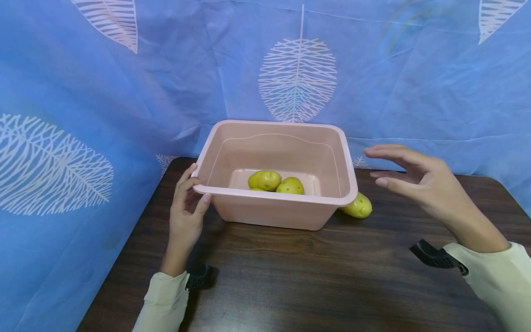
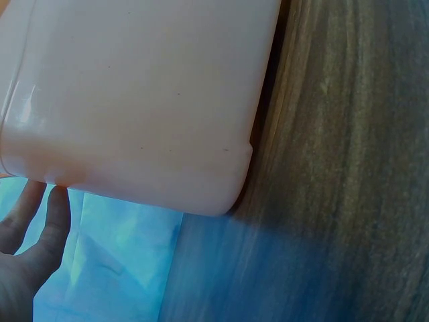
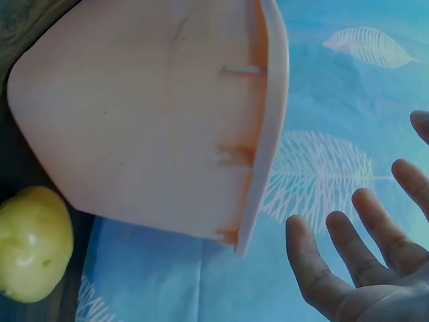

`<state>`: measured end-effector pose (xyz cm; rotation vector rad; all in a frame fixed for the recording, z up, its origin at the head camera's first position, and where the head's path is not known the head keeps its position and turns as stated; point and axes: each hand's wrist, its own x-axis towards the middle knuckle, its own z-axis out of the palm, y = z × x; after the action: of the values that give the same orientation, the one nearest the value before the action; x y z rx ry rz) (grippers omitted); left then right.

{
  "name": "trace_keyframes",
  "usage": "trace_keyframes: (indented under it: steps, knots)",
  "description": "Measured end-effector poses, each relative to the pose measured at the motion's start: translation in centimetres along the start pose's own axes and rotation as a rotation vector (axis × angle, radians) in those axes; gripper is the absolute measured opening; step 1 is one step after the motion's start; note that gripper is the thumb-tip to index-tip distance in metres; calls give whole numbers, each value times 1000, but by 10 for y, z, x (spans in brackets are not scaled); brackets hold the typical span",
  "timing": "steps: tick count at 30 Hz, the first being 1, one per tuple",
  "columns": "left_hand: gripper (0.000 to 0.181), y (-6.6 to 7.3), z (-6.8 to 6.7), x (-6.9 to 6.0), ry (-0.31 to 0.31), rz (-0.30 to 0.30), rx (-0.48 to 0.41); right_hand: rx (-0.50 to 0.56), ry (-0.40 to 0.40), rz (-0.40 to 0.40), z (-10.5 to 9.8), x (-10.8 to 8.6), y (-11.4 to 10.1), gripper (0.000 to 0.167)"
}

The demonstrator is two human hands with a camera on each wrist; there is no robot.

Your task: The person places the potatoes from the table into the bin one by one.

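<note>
A pink plastic basin (image 1: 265, 210) stands on the table, its front wall facing me. My left hand (image 1: 184, 219) grips its front left corner, fingers at the left rim and thumb against the front; the left wrist view shows fingertips (image 2: 59, 201) touching the basin wall (image 2: 134, 100). Inside lie yellow-green potatoes (image 1: 290, 185), partly hidden by the front rim. Another potato (image 1: 359, 206) rests on the table beside the basin's right end, also seen as a potato (image 3: 33, 245) in the right wrist view. My right hand (image 1: 419, 177) hovers right of the basin, fingers apart from the thumb, holding nothing.
The dark wooden table (image 1: 307, 276) extends in front of the basin and to its right. Behind it and on the left hangs a blue cloth (image 1: 174, 83) with white leaf prints. Black straps (image 1: 439, 258) circle the wrists.
</note>
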<state>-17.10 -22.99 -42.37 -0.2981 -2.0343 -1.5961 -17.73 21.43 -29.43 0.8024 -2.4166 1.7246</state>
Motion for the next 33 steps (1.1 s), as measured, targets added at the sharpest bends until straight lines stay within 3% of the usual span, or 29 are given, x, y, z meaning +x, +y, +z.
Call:
trace_keyframes:
  steps: [6,14,22,33]
  knots:
    - [38,-1,1,0,0,18,-37,37,11,-2,-9,-11,18,51]
    - [38,0,1,-1,2,4,-42,-236,50,115,-6,-23,45,50]
    - [37,0,0,-1,10,20,-14,-215,48,182,3,-23,68,47]
    - [37,-1,0,-1,4,33,-2,-271,19,164,14,-21,102,47]
